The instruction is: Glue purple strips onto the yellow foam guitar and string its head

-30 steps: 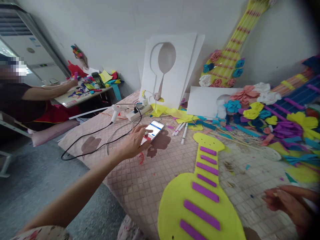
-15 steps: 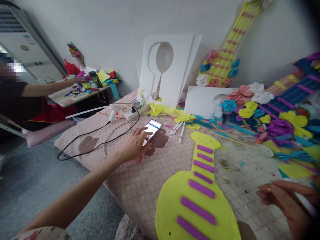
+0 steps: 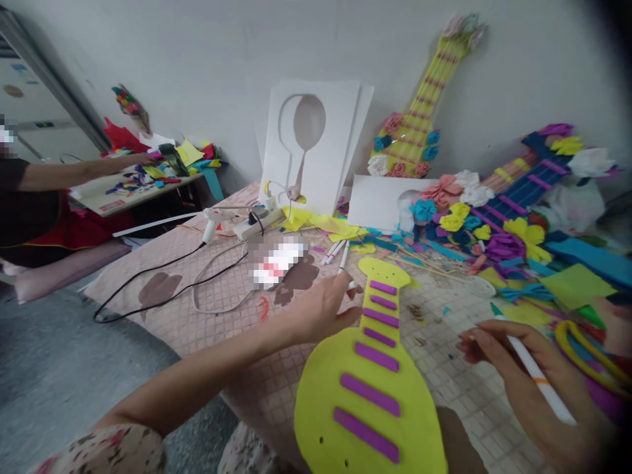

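Observation:
A yellow foam guitar shape point(image 3: 368, 401) with purple strips across its neck and body lies before me on the tablecloth. My left hand point(image 3: 326, 306) reaches across to the left of its neck, fingers apart and slightly curled. A small white bit shows at those fingers; I cannot tell what it is. Just beyond the fingertips lie several white markers point(image 3: 336, 252). My right hand point(image 3: 530, 375), at the right, has a white marker pen with an orange band point(image 3: 543, 385) lodged in it. Its thumb and fingertips press together; whether they pinch something small is unclear.
A blurred-out phone point(image 3: 276, 263) lies left of the markers. Behind it are a power strip point(image 3: 251, 227), a white glue gun point(image 3: 212, 224) and cables. White cut-out boards point(image 3: 340, 125) and a decorated guitar point(image 3: 419, 112) lean on the wall. A co-worker's arm point(image 3: 83, 172) stretches over another table.
My left hand has left the phone and moved right to the yellow guitar's neck. The view has shifted right, and more of the right hand and its marker pen shows.

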Demonstrator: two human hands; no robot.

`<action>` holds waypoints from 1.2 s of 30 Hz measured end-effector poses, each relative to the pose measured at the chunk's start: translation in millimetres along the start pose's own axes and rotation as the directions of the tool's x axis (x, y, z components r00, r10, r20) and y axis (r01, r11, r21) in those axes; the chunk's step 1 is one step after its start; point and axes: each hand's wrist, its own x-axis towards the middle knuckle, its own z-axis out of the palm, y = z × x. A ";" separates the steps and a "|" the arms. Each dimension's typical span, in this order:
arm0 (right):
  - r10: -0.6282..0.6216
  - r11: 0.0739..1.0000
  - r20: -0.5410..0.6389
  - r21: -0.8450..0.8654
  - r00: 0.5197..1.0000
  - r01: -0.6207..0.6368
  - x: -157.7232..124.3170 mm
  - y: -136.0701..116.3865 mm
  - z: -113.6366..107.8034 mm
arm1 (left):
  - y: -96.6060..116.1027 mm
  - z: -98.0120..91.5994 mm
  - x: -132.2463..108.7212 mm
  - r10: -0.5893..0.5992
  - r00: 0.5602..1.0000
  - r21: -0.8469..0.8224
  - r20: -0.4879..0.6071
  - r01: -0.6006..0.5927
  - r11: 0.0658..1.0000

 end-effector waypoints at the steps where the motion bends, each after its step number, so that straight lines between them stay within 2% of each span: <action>1: -0.013 1.000 0.047 0.016 0.999 0.012 3.4 -4.2 -1.2 | 4.8 2.7 7.5 0.011 1.000 -0.032 0.002 -0.011 0.999; 3: -0.038 0.999 0.113 0.038 0.993 0.034 9.2 -13.4 -2.0 | 13.9 8.9 20.2 0.030 0.999 -0.101 0.012 -0.029 0.994; 7: -0.067 0.996 0.119 0.070 0.991 0.059 9.8 -26.8 3.8 | 26.7 25.0 35.7 0.036 0.998 -0.206 0.048 -0.026 0.978; 10: -0.070 0.997 0.139 0.054 0.988 0.063 3.6 -23.4 7.5 | 28.9 34.9 40.9 0.023 0.998 -0.217 0.065 -0.008 0.976; 13: -0.073 0.997 0.149 0.007 0.986 0.073 -1.1 -15.6 5.5 | 21.7 32.9 41.5 0.008 1.000 -0.182 0.029 -0.003 0.983; 16: -0.053 0.999 0.116 -0.009 0.992 0.054 -2.5 -15.6 1.3 | -0.8 13.0 33.9 -0.039 0.996 -0.094 -0.077 0.032 0.995; 18: -0.033 0.999 0.083 -0.001 0.996 0.033 -2.4 -19.3 -0.5 | -26.3 -9.2 22.4 -0.117 0.974 -0.041 -0.192 0.111 0.993; 19: -0.027 1.000 0.072 0.006 0.997 0.026 -2.2 -21.2 -0.9 | -41.9 -22.0 15.0 -0.169 0.950 -0.025 -0.262 0.169 0.985; 20: -0.023 1.000 0.065 0.015 0.998 0.022 -2.0 -22.6 -1.1 | -58.6 -35.2 6.8 -0.212 0.906 -0.013 -0.367 0.222 0.975; 22: -0.020 0.999 0.067 0.029 0.998 0.019 -1.5 -23.7 -0.6 | -93.5 -60.3 -10.3 -0.271 0.854 0.000 -0.443 0.302 0.953; 24: -0.019 0.999 0.080 0.036 0.997 0.016 -1.4 -23.2 0.4 | -125.8 -80.0 -25.4 -0.331 0.836 -0.054 -0.439 0.343 0.938; 28: -0.033 0.999 0.091 0.039 0.995 0.030 -3.0 -19.5 1.8 | -169.5 -97.1 -42.2 -0.395 0.857 -0.182 -0.331 0.353 0.918; 31: -0.050 0.998 0.091 0.030 0.995 0.048 -3.7 -13.4 1.4 | -181.4 -98.8 -42.3 -0.432 0.853 -0.195 -0.294 0.389 0.900; 36: -0.052 0.999 0.097 0.016 0.994 0.051 -1.9 -2.8 1.5 | -182.1 -100.3 -21.9 -0.471 0.811 -0.084 -0.346 0.473 0.877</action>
